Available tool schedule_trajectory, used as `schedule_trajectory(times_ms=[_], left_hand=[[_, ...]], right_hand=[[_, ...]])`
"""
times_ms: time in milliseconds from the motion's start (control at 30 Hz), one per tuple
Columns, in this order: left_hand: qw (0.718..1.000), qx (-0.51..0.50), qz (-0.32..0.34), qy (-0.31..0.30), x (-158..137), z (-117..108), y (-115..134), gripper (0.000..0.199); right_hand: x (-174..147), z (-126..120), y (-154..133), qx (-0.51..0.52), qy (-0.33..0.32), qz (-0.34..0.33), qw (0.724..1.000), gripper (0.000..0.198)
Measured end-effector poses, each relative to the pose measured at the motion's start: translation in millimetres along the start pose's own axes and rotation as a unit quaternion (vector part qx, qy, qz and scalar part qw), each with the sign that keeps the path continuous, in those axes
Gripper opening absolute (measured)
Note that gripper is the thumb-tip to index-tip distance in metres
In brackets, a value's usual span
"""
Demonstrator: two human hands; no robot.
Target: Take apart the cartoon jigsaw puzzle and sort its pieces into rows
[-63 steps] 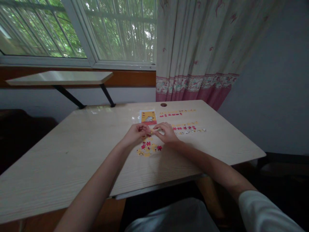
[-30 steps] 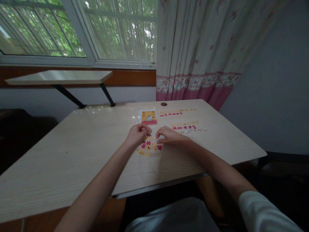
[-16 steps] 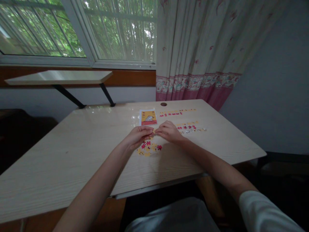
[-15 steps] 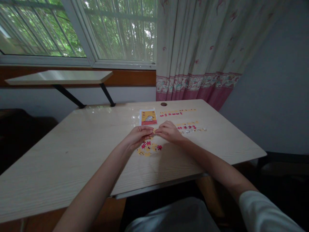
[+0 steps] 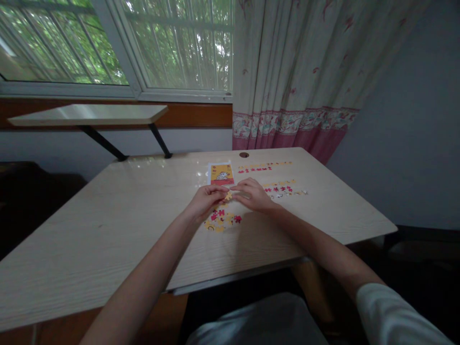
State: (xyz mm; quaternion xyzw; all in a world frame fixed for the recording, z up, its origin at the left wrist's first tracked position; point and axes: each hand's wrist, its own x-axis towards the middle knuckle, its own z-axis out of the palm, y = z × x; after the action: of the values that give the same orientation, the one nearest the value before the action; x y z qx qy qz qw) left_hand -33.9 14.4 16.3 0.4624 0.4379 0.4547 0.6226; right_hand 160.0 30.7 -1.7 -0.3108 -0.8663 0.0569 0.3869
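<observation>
Above the table, my left hand [image 5: 207, 200] pinches a yellow jigsaw puzzle piece [image 5: 228, 196] between thumb and fingers. Close on its right is my right hand [image 5: 252, 195], thumb and forefinger parted, with the fingertips at or very near the piece; whether they touch it I cannot tell. Just below the hands lies a loose pile of yellow and red puzzle pieces [image 5: 220, 220]. Beyond the hands a picture card [image 5: 222, 174] shows a spotted white dog on orange and red; the left fingers overlap its lower edge in view.
Rows of sorted puzzle pieces lie right of the card: yellow and red ones [image 5: 255, 169] at the back, more red ones [image 5: 283, 189] and white ones [image 5: 289, 194] nearer. A raised shelf [image 5: 89, 114] stands back left on the wooden table [image 5: 136, 206]. A curtain [image 5: 287, 96] hangs behind.
My right thumb and forefinger have parted and uncovered more of the yellow puzzle piece. My left hand keeps its pinch in nearly the same place.
</observation>
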Motion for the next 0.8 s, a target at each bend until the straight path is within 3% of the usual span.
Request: schedule_trajectory(times_ms=[167,467,667,800], left_hand=[[1.0,0.0,0.021,-0.002,-1.3,0.7,2.8,0.036],[0.998,0.011,0.055,-0.014,-1.1,-0.1,3.5,0.043],[0.983,0.125,0.121,0.059,7.6,-17.6,11.8,0.028],[0.971,0.167,0.142,0.095,11.6,-24.7,13.4,0.017]], right_hand=[[0.2,-1.6,-0.4,0.007,-0.02,-0.016,1.0,0.027],[2.2,-7.1,-3.5,-0.016,-0.017,-0.024,0.999,0.025],[3.7,-34.7,-0.8,-0.042,0.082,-0.01,0.996,0.025],[4.9,-43.3,3.4,-0.044,0.143,-0.049,0.987,0.023]])
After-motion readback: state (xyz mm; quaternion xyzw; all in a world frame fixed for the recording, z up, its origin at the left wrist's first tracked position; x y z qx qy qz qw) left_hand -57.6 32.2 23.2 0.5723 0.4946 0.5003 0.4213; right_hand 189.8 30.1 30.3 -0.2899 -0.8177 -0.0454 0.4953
